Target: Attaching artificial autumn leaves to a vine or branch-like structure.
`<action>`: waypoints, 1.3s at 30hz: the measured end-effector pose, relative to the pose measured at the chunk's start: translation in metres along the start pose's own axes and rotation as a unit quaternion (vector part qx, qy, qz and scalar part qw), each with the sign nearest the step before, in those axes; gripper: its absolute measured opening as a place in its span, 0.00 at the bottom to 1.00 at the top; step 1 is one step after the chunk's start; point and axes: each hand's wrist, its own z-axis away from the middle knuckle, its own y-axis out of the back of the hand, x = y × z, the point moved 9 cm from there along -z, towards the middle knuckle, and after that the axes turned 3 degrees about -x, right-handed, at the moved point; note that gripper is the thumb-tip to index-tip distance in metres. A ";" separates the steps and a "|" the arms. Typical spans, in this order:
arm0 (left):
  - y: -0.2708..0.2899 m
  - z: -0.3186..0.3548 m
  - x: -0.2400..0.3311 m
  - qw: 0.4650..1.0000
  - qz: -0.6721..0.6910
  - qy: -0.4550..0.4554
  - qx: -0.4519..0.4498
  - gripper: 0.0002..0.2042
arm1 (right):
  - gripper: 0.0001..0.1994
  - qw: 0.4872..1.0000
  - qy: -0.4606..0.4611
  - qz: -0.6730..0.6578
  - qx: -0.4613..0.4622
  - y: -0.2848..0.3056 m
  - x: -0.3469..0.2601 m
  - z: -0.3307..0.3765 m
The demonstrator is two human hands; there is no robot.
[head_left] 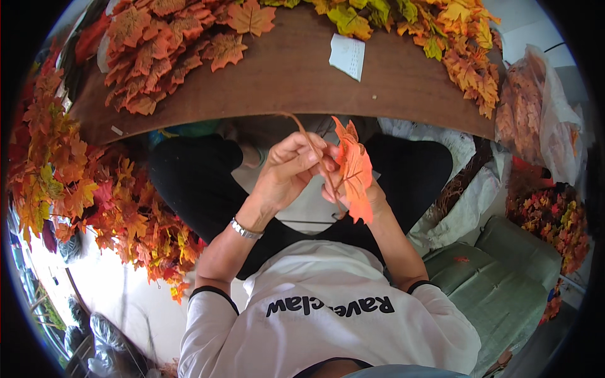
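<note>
My left hand (pixel 287 171), with a metal watch (pixel 246 229) on its wrist, pinches a thin brown stem (pixel 309 140) between thumb and fingers. The stem runs slantwise from near the table edge down past the fingers. Close on the right, my right hand (pixel 376 196) is closed at an orange artificial maple leaf (pixel 357 173), which stands on edge and covers most of its fingers. Leaf and stem meet or cross between the two hands; the exact joint is hard to see. Both hands are above my lap, just on the near side of the table.
A brown table (pixel 296 75) spans the far side, bearing piled orange leaves (pixel 157 47), yellow-orange leaves (pixel 466 57) and a torn paper (pixel 347 57). Leaf garlands (pixel 69 170) hang at left. A plastic bag of leaves (pixel 523 107) and a green cushioned seat (pixel 485 296) stand at right.
</note>
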 end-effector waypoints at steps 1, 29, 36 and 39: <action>-0.004 0.000 0.002 1.000 -0.003 -0.004 -0.007 0.12 | 0.28 0.994 -0.048 -0.100 0.019 0.011 0.005 -0.001; -0.011 -0.003 0.048 0.944 -0.325 -0.053 0.005 0.03 | 0.04 0.267 0.174 0.946 0.051 0.065 -0.228 -0.201; -0.018 0.004 0.061 0.876 -0.480 -0.048 0.008 0.04 | 0.02 0.253 0.201 0.945 -0.050 0.050 -0.222 -0.203; -0.021 0.005 0.065 0.853 -0.516 -0.078 0.006 0.04 | 0.02 0.236 0.155 0.956 -0.074 0.058 -0.226 -0.208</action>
